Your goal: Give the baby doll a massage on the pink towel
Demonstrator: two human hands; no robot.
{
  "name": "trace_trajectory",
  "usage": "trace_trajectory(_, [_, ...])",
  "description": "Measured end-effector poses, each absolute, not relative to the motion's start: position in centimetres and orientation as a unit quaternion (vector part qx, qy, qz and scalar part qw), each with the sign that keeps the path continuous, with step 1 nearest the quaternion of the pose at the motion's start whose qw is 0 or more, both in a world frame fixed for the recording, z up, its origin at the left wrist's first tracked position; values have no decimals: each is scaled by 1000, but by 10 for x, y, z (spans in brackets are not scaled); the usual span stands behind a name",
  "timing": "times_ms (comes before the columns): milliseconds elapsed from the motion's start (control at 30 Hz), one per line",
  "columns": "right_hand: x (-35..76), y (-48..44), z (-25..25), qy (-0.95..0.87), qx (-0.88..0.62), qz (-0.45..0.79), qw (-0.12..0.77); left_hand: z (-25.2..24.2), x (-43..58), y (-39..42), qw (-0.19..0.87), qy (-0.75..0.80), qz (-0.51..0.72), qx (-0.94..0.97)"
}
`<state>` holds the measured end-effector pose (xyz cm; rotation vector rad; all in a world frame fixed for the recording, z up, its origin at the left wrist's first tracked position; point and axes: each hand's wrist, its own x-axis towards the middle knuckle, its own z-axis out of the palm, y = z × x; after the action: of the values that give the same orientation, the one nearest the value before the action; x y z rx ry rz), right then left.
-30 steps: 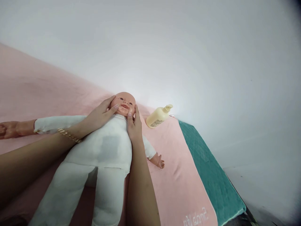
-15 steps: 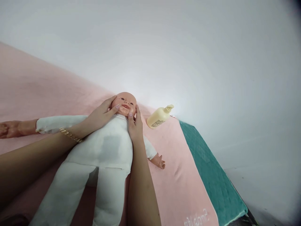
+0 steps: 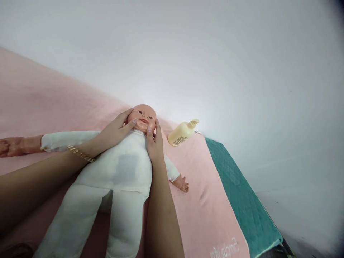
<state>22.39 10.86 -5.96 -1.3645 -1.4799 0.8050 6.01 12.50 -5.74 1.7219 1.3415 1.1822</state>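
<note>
A baby doll (image 3: pixel 126 157) lies on its back, with a white cloth body and limbs and a hard plastic head and hands. Its head is cupped between my two hands. My left hand (image 3: pixel 116 129), with a gold bracelet at the wrist, lies along one side of the head, its thumb on the cheek. Against the other cheek rests my right hand (image 3: pixel 155 143), thumb near the chin and fingers up the side of the head. The fingertips behind the head are partly hidden. To the right of the head stands a pale yellow pump bottle (image 3: pixel 181 133).
A pink towel (image 3: pixel 204 215) with pale lettering near its lower edge is spread under the doll and bottle. Beyond its right side shows a green quilted cover (image 3: pixel 242 193). A white wall (image 3: pixel 215 64) rises directly behind the head and bottle.
</note>
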Motion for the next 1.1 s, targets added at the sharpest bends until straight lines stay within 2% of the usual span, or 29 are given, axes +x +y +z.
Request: trace_trajectory(1100, [225,110,-62,-610,-563,323,455,-52,61,121,354,519,454,632])
